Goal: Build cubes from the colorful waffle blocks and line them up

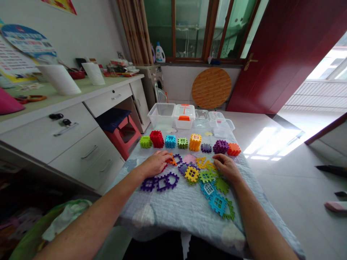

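My left hand (157, 162) rests low over the cloth, fingers stretched out beside an orange interlocking tile (172, 159). A red tile (164, 168) shows partly from beneath that hand. In front of it lie dark purple frame tiles (163, 183). My right hand (226, 166) is at the right edge of the loose pieces, its thumb and fingers apart, close to yellow tiles (202, 162). Between the hands lie a yellow window tile (192, 174), green tiles (206, 176) and blue window tiles (217, 203), some overlapping. What is under my palms is hidden.
Behind the loose tiles runs a row of colour-sorted stacks, including red (157, 139), yellow (195, 142), purple (221, 146) and orange (234, 149). Clear plastic boxes (162, 115) stand along the far table edge. A pink stool (119, 135) is at the left by the desk.
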`<state>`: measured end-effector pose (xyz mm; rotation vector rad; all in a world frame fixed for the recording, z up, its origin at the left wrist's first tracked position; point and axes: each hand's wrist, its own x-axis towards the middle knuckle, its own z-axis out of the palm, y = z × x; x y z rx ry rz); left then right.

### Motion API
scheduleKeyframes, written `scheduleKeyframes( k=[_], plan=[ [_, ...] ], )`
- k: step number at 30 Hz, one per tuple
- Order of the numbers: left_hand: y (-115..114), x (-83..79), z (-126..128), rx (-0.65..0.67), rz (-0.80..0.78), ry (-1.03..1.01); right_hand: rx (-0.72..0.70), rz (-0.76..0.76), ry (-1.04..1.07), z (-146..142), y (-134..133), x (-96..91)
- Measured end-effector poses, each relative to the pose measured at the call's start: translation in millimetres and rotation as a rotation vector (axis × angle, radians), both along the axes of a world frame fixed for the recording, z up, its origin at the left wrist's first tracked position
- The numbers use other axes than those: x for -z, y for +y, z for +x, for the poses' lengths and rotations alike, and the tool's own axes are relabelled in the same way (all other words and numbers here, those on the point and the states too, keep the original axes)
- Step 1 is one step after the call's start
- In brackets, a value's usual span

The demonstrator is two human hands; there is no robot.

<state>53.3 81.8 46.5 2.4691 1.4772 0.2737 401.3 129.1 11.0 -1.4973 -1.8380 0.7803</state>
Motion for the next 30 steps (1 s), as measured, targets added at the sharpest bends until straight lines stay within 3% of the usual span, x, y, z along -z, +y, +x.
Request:
scheduleKeyframes(
  k=[3,6,10,14,18,24,30],
  plan=[
    [-6,-4.2,-10,-0.005,-0.027,-0.160,-0.009,-0.004,-0.001,1,1,1.6],
    [-16,-7.9,-25,-0.120,0.031,-0.250,-0.013,-0.005,0.012,1,1,3.7],
    [-37,-5.9,-53,-0.303,0.096,-0.246,-0.009,-0.004,0.021,1,2,4.9],
    [-57,4.1,-69,-0.349,0.023,-0.191,-0.015,0.000,0.000,2,2,5.1],
    [-65,11.9,-63,-0.340,-0.010,-0.220,-0.013,0.002,-0.012,2,2,5.7],
    [-61,10.7,-47,-0.364,0.004,-0.275,-0.003,0.021,-0.004,1,1,4.7],
    [-54,15.3,-30,-0.408,0.160,-0.124,0.003,-0.007,0.045,1,3,6.2]
  ],
)
